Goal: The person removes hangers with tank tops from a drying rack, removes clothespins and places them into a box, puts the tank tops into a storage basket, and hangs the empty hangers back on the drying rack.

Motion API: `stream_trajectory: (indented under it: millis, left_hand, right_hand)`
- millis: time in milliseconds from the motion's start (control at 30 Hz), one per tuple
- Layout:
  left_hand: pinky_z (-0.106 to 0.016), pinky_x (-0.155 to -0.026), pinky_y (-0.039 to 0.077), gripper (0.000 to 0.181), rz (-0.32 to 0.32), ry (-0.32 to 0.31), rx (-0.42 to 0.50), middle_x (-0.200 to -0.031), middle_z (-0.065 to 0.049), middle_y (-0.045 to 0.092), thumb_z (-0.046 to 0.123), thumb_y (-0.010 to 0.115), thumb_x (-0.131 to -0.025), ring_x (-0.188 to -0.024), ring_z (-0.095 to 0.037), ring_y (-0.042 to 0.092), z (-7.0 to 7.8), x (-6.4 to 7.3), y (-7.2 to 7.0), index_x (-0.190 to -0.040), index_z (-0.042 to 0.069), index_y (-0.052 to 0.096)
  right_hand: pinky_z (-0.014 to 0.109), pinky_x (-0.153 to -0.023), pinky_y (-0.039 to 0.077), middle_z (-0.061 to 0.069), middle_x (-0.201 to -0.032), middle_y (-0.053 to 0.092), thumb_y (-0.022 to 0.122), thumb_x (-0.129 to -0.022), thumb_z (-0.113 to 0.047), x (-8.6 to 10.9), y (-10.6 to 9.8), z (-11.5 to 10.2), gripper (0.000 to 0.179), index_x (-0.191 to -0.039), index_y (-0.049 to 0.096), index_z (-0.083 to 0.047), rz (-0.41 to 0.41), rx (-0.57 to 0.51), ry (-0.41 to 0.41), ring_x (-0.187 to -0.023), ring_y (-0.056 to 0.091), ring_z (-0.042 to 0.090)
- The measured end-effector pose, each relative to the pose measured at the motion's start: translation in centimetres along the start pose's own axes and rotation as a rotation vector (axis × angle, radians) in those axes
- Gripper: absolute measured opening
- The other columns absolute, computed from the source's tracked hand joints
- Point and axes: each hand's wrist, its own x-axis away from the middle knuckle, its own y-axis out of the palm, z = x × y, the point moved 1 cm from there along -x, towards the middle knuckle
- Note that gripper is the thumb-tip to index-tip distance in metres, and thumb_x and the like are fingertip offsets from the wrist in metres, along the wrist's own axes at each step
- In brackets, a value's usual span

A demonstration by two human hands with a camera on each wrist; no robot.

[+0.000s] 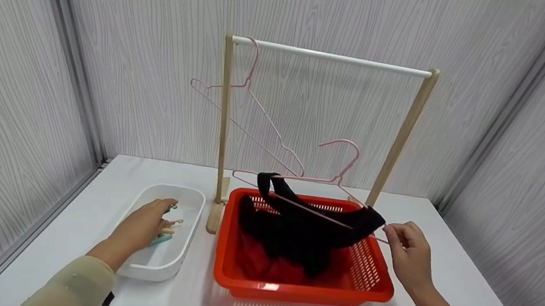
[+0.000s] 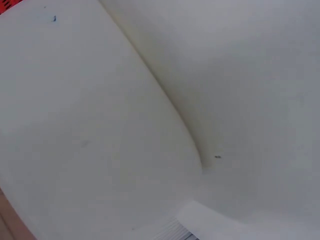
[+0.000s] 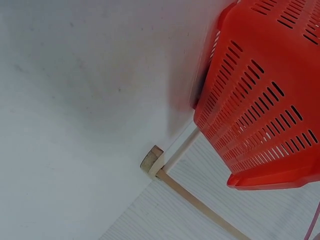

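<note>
2 hands worked as I watched: my right hand (image 1: 410, 251) pinched the pink wire hanger (image 1: 315, 197) carrying a black garment (image 1: 302, 233) over the red slotted plastic basket (image 1: 370, 277), my left hand (image 1: 145, 223) curled round clothespins (image 1: 169, 225) in the white plastic tub (image 1: 161, 267).

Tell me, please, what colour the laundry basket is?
Red-orange basket, clearest in the head view.

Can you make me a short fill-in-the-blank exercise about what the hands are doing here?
1. The right hand pinches the end of a pink ____ carrying a black garment.
2. That garment hangs over the ____ basket.
3. The left hand reaches into the white ____, among clothespins.
4. A second pink hanger hangs on the wooden ____.

Missing words: hanger; red; tub; rack
</note>
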Motion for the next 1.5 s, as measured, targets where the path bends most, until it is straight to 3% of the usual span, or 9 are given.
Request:
stream_trajectory:
  millis: [200,367,767,967,1200,1500]
  left_hand:
    - [-0.056,-0.108,0.038,0.045,-0.004,0.009,-0.043,-0.139,-0.023,0.053,0.006,0.06,-0.1,-0.129,-0.043,0.05,-0.6,-0.2,0.7,-0.143,0.001,0.047]
    - [-0.056,-0.11,0.036,0.044,-0.036,-0.031,-0.062,-0.14,-0.024,0.053,0.006,0.057,-0.101,-0.131,-0.044,0.048,-1.1,-0.3,1.3,-0.143,0.001,0.047]
    - [-0.058,-0.111,0.032,0.039,-0.057,-0.053,-0.027,-0.141,-0.028,0.051,0.005,0.053,-0.102,-0.133,-0.048,0.044,-1.8,0.0,1.7,-0.14,-0.003,0.05]
    - [-0.057,-0.108,0.038,0.037,-0.001,-0.013,-0.027,-0.134,-0.026,0.056,0.003,0.058,-0.099,-0.127,-0.046,0.05,-1.6,-0.1,1.3,-0.136,-0.003,0.054]
    - [-0.054,-0.1,0.046,0.034,0.13,0.068,-0.044,-0.125,-0.022,0.061,0.002,0.064,-0.096,-0.118,-0.042,0.057,-0.8,-0.5,0.9,-0.13,-0.001,0.059]
    - [-0.053,-0.1,0.046,0.028,0.236,0.096,-0.031,-0.122,-0.019,0.062,0.01,0.065,-0.097,-0.116,-0.04,0.058,0.6,-1.0,0.7,-0.124,0.001,0.062]
  right_hand:
    - [0.009,-0.061,0.035,0.009,-0.073,0.053,0.065,-0.085,0.018,-0.1,-0.1,-0.3,0.011,-0.086,0.068,0.007,0.003,-0.005,-0.025,-0.067,0.042,0.007]
    - [0.009,-0.06,0.035,0.009,-0.073,0.053,0.065,-0.087,0.016,-0.2,0.0,-0.3,0.011,-0.086,0.068,0.006,-0.003,0.0,-0.01,-0.067,0.042,0.008]
    - [0.008,-0.061,0.036,0.009,-0.074,0.054,0.065,-0.087,0.016,-0.2,-0.1,-0.2,0.012,-0.087,0.068,0.005,-0.004,-0.005,-0.002,-0.068,0.043,0.007]
    - [0.008,-0.062,0.036,0.009,-0.075,0.054,0.066,-0.087,0.015,-0.2,-0.1,-0.3,0.01,-0.087,0.068,0.005,-0.004,0.004,0.008,-0.068,0.044,0.007]
    - [0.008,-0.061,0.033,0.008,-0.073,0.053,0.066,-0.087,0.015,-0.3,-0.1,-0.2,0.01,-0.086,0.068,0.005,-0.001,0.009,-0.006,-0.067,0.042,0.007]
    - [0.009,-0.061,0.034,0.008,-0.075,0.054,0.065,-0.088,0.015,-0.2,-0.2,-0.3,0.01,-0.088,0.068,0.005,-0.005,0.009,0.015,-0.068,0.042,0.007]
